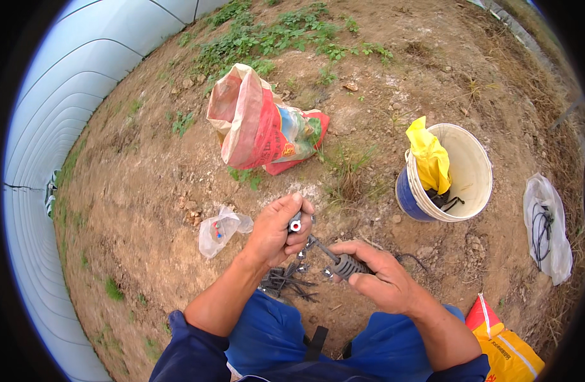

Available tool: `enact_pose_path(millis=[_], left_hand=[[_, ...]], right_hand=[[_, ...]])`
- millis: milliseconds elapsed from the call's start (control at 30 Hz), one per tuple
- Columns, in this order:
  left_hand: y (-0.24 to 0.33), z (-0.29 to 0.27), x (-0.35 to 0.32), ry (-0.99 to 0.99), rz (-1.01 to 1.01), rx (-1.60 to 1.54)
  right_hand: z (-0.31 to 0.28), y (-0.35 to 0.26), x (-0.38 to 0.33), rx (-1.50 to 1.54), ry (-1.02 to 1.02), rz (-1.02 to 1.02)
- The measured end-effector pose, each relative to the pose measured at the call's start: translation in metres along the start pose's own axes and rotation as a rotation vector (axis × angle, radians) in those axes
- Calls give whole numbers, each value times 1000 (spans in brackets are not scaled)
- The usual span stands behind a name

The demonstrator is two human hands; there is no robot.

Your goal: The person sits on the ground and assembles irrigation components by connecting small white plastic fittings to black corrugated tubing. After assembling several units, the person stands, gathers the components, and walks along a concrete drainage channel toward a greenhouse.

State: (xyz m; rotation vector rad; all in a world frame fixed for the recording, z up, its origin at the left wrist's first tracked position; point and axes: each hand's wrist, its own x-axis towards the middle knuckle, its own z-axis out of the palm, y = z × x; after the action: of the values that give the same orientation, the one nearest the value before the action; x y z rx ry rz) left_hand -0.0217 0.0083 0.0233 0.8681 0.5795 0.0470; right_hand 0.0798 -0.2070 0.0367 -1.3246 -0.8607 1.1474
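Hands: left (281, 230) clamped on small grey fitting (295, 224), right (376, 275) on ribbed connector (347, 265).

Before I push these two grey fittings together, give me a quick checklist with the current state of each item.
1. Left hand has a firm grip on the small grey fitting: ok.
2. Right hand holds the ribbed grey connector: ok.
3. The two parts lined up end to end: cannot tell, fingers hide the joint.
4. Spare parts within reach: ok, a pile of dark fittings lies by the knees.
5. Bucket upright: not ok, it is tipped on its side.
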Motion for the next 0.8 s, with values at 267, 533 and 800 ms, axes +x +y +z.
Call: enact_pose_path(millis=[267, 533, 800], left_hand=[[0, -2, -1, -11, 51, 14], [-11, 0, 1, 96, 145, 207], [-16, 5, 0, 148, 255, 357]], right_hand=[[4, 2, 1, -106, 70, -77], [9, 0, 2, -197, 111, -124], [9, -2, 2, -291, 136, -114]])
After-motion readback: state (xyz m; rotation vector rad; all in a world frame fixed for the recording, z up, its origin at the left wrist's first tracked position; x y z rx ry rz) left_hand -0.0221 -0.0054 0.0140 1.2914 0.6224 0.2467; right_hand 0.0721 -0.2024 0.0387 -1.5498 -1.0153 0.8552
